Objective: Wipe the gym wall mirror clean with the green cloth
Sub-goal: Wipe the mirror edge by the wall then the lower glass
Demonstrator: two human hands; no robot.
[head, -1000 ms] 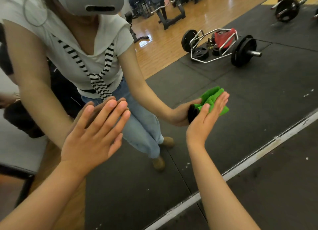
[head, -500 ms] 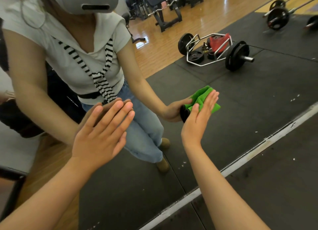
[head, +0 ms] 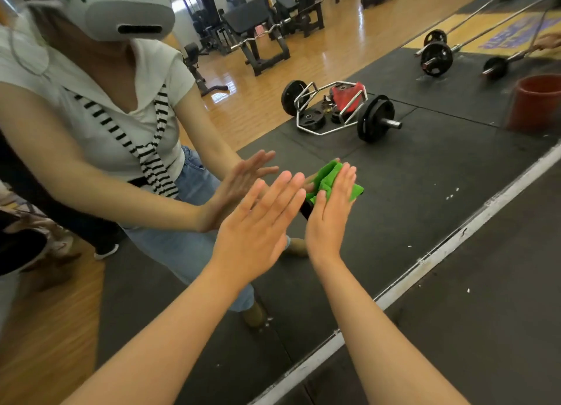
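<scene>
I've got the green cloth [head: 326, 177] bunched under my right hand [head: 329, 219], straight fingers pressing it against the mirror [head: 425, 192]; left hand [head: 258, 231] flat, empty, just left of it, so right leads the wipe.

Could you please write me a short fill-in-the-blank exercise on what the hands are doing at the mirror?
1. The right hand presses a ____ cloth flat on the mirror.
2. The left hand holds ____.
3. Its fingers are ____, not curled.
Missing words: green; nothing; straight.
</scene>
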